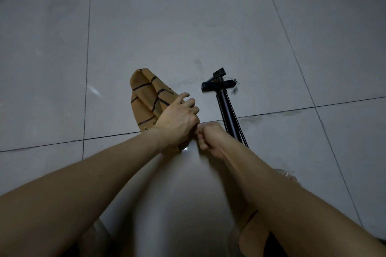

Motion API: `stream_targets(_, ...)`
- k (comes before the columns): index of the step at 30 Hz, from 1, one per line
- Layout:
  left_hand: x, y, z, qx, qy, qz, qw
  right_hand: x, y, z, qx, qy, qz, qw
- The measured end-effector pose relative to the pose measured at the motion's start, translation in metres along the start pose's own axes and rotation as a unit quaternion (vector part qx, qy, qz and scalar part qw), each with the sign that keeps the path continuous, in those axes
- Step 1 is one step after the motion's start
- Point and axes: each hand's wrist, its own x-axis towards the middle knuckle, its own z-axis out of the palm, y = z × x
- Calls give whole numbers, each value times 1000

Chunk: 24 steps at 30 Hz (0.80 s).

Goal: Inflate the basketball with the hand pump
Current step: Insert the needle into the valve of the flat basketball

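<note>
Flat, folded basketball (146, 94) on the floor (208, 27). The left hand (177, 119) grips it, likely steadying the valve. The right hand (211, 137) is curled tight beside it, and whatever it pinches, if anything, is hidden. The hand pump (226, 108) lies just right, within easy reach.

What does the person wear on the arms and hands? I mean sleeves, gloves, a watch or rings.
Nothing worn shows in the picture. The left forearm and the right forearm are bare to the picture's edge, with no sleeve. The left hand and the right hand have no gloves, and no watch, band or ring shows on the parts in view.
</note>
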Motion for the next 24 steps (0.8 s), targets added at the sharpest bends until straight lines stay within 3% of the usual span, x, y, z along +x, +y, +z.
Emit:
stream_targets(1, 2, -1, 0, -3, -2, 2, 1000, 0, 6, 0, -122, 31, -92, 988)
stream_targets(3, 3, -3, 0, -10, 3, 1, 1000, 3, 21, -2, -339, 90, -238, 906)
stream_targets(4, 3, -3, 1, -16, 9, -1, 1000, 2, 26, -2, -383, 110, -275, 875)
stream_targets(6, 3, -3, 1, -21, 11, -7, 1000, 2, 29, 2, -387, 139, -302, 860)
stream_targets(8, 5, -4, 0, -22, 0, -10, 1000, 4, 24, 5, -339, 131, -271, 891)
stream_targets(9, 6, -4, 0, -21, -1, -12, 1000, 3, 19, 6, -276, 105, -230, 927)
stream_targets(11, 7, -6, 0, -17, -5, -11, 1000, 5, 5, 4, -44, 19, -90, 995)
stream_targets(12, 7, -7, 0, -15, -10, -10, 1000, 6, -2, 1, 88, -30, 5, 996)
stream_targets(13, 7, -7, 1, -13, -18, -8, 1000, 5, -8, -3, 202, -74, 88, 973)
stream_targets(15, 8, -6, 1, -4, -33, -4, 999, 7, -13, -9, 308, -118, 160, 930)
stream_targets(17, 11, -5, -3, 10, -38, 2, 999, 8, -12, -11, 293, -132, 158, 934)
stream_targets(19, 16, -8, -10, 32, -61, 16, 997, 4, -13, -10, 225, -126, 114, 959)
stream_targets(22, 23, -16, -22, 63, -118, 43, 990, -3, -11, -8, 73, -96, -9, 993)
stream_targets(24, 25, -21, -26, 76, -135, 49, 987, -6, -9, -6, -42, -53, -97, 993)
